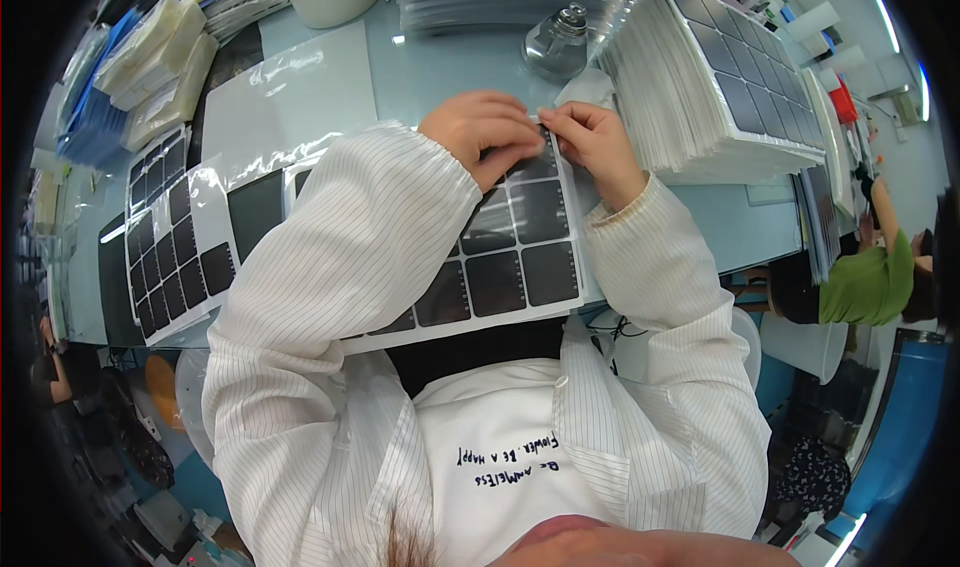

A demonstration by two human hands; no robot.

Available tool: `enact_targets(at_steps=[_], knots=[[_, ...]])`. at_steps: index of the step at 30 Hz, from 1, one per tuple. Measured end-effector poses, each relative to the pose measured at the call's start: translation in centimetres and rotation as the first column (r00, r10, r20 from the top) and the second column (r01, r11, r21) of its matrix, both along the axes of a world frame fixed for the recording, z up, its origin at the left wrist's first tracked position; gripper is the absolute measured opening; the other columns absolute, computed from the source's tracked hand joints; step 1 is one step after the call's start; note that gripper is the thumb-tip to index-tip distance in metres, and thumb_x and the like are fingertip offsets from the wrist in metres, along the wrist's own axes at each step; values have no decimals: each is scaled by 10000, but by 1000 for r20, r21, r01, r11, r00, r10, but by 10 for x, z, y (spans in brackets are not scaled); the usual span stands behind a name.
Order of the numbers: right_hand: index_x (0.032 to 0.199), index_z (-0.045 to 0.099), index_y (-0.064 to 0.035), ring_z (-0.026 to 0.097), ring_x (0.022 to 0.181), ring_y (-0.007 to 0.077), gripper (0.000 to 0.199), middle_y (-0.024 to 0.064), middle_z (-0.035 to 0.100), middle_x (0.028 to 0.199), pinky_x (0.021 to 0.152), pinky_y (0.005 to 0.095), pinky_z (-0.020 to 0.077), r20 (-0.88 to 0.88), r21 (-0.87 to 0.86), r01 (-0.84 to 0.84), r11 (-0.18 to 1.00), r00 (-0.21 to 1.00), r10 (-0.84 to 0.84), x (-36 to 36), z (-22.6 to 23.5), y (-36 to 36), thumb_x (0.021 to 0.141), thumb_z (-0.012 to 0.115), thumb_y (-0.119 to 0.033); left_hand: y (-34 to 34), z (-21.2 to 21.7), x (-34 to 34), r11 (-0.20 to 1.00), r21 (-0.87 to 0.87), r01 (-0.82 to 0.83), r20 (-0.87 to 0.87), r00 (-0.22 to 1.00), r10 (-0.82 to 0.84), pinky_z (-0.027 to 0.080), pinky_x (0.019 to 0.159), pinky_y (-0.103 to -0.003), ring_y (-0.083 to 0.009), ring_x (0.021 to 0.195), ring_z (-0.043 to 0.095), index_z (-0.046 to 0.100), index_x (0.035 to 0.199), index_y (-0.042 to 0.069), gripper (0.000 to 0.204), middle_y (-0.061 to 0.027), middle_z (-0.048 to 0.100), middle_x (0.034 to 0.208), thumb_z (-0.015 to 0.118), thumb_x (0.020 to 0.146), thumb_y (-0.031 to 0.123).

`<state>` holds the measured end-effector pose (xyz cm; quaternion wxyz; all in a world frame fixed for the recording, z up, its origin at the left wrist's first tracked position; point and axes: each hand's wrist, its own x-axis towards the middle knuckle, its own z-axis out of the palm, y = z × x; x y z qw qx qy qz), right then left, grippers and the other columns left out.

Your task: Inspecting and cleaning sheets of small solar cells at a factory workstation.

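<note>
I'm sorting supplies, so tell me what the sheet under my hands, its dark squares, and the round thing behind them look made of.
Sheet: white backing, probably plastic film or coated paper; its edge shines faintly.
Dark squares: thin matte black pads, perhaps foam or film; flat, no glare.
Round thing: seems glass or clear plastic with a metal cap; it glints brightly.
Both hands, left and right, pinch at the sheet's top edge.

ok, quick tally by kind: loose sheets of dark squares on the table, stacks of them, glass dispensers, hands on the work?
Loose sheets of dark squares: 2, one under the hands, one at left
Tall stacks of sheets: 1
Glass dispensers: 1
Hands: 2, left hand, right hand
Total: 6
</note>
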<state>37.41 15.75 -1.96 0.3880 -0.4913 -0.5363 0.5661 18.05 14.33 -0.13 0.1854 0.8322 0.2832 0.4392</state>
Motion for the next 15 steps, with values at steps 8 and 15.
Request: enact_targets(at_steps=[8, 15], knots=[[715, 588, -60, 341, 448, 0, 209, -63, 467, 564, 410, 149, 228, -59, 49, 2, 999, 998, 1, 2, -14, 2, 849, 609, -219, -105, 16, -107, 920, -392, 26, -203, 972, -114, 434, 873, -421, -183, 837, 630, 682, 802, 84, 73, -48, 669, 835, 687, 732, 66], [728, 584, -79, 327, 430, 0, 201, -73, 445, 547, 395, 162, 214, 12, 153, -48, 987, 999, 47, 2, -16, 4, 862, 590, -229, -314, -11, -357, 281, -706, -650, 73, 328, 942, 417, 618, -244, -123, 670, 502, 550, 942, 15, 178, -79, 573, 789, 588, 835, 152]])
